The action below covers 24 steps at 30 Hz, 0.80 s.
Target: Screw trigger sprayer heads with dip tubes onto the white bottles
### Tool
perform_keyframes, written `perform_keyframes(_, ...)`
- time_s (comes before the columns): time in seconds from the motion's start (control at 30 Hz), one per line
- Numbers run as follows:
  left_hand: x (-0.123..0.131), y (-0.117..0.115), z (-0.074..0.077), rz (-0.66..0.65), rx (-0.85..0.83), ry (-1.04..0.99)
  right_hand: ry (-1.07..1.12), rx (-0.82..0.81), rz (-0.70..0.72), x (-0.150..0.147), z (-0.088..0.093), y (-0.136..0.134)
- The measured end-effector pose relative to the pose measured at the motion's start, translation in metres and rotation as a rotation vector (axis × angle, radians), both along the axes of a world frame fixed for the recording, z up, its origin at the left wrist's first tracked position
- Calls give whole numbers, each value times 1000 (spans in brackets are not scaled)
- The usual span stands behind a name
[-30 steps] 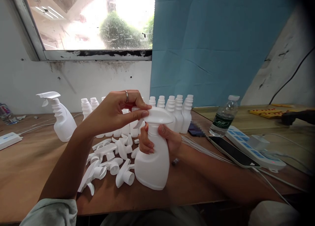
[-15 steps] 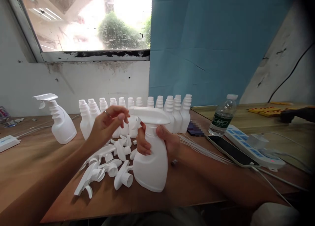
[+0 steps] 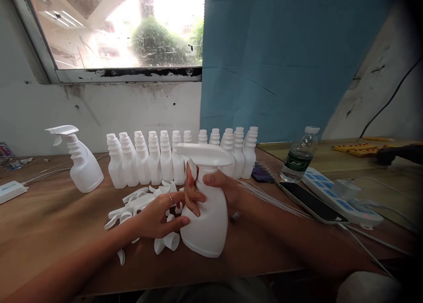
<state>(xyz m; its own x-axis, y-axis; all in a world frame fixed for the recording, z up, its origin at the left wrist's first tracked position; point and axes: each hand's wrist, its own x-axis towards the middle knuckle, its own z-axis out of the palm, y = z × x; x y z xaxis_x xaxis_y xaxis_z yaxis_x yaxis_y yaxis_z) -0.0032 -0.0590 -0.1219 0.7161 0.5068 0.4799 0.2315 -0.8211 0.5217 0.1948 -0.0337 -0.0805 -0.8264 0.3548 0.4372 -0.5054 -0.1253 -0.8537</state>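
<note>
A white spray bottle (image 3: 206, 219) with its trigger head (image 3: 205, 154) fitted stands upright in front of me, nozzle pointing left. My right hand (image 3: 214, 186) is closed around its neck, thumb on the near side and fingers at the trigger side. My left hand (image 3: 161, 215), with a ring on one finger, is at the lower left of the bottle. Its fingers and thumb are spread, and the thumb tip appears to touch the bottle; some fingertips are hidden behind my right fingers. Loose white trigger heads (image 3: 170, 241) lie in a pile under and behind my left hand.
Several open white bottles (image 3: 142, 162) stand in a row along the wall. A complete spray bottle (image 3: 85, 171) stands at left. To the right are a water bottle (image 3: 297, 160), a phone (image 3: 312, 201), a power strip (image 3: 343, 201) and thin white tubes (image 3: 271, 199).
My left hand has moved down from the nozzle to the lower left side of the bottle. The right hand keeps its hold, its fingers slightly straighter.
</note>
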Motion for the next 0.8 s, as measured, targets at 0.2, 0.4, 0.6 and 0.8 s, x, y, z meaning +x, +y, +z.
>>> perform_keyframes(0.2,-2,-1,-3,65,14,78,11,42,-8,1,2,0)
perform_keyframes(0.4,-2,-1,-7,126,17,114,20,-13,-25,1,1,-1)
perform_keyframes(0.6,-3,-1,-6,161,-7,145,22,19,-24,1,4,0)
perform_keyframes(0.8,-3,-1,-10,147,-14,120,39,110,10,-2,6,-3)
